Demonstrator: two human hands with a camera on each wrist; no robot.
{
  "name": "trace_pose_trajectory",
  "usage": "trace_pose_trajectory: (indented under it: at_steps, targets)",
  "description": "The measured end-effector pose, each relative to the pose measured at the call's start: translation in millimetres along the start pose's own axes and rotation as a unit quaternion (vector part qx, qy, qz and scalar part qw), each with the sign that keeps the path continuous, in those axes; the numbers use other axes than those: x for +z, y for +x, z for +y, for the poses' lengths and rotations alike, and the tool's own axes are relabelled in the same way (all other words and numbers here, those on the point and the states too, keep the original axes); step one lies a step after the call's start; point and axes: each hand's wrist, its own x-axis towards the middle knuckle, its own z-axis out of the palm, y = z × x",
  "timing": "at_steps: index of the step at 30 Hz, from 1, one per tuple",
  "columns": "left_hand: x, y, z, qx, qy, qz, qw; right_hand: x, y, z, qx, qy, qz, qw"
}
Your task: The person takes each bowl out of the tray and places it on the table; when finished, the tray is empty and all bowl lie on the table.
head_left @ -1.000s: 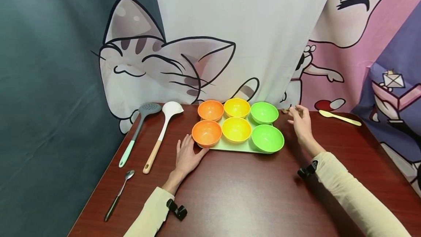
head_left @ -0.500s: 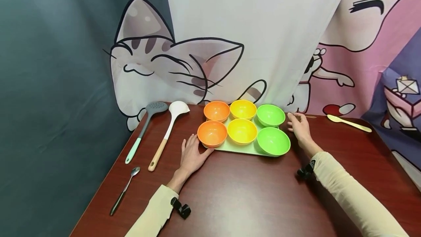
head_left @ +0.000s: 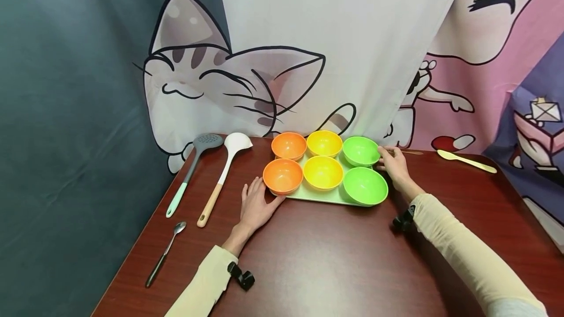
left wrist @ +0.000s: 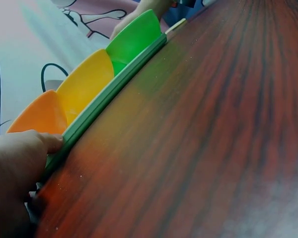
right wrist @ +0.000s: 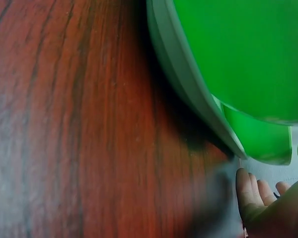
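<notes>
At the far middle of the counter (head_left: 335,258), both hands are at the tray (head_left: 323,197) of bowls: the left hand (head_left: 255,205) touches its near left corner with relaxed fingers, and the right hand (head_left: 393,168) rests released at its right edge. I judge this is the taking-hold step; next each hand needs a firm grip on the tray rim, keeping it level.

head cam high; wrist cams table-level, share tray (head_left: 328,198).

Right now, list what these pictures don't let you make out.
- Tray: head view, its floor mostly covered by six bowls.
- Right hand: head view, fingertips behind the far green bowl; grip unclear.
- Left hand: left wrist view, cut off by the edge.
- Small brown thing: head view, too small to identify.
</notes>
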Motion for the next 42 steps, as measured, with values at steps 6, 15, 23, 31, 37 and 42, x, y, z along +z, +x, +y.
trace_pose_trajectory:
  at_steps: [6, 15, 23, 31, 37, 42]
  targets:
    - [2.0, -0.3, -0.8, -0.001, -0.003, -0.003, 1.0000, 4.9, 3.5, 2.3, -0.007, -0.014, 0.006, 1.000]
    - [2.5, 1.6, -3.5, -0.005, -0.003, -0.009, 0.9999, 8.5, 14.9, 2.0, 0.007, -0.028, -0.011, 1.000]
    - [0.1, 2.0, -0.5, -0.010, -0.003, -0.013, 0.9999, 11.3, 19.4, 2.4, 0.011, -0.048, -0.010, 0.999]
    - [0.1, 2.0, -0.2, -0.009, -0.001, -0.014, 0.9999, 14.1, 23.3, 4.3, -0.009, -0.025, 0.037, 0.999]
    - [0.3, 2.2, -0.5, -0.017, -0.002, -0.025, 0.9995, 14.3, 23.3, 2.8, -0.013, -0.014, 0.053, 0.998]
    - [0.0, 3.4, -0.3, -0.018, 0.003, -0.028, 0.9994, 14.1, 24.8, -0.5, -0.011, -0.013, 0.059, 0.998]
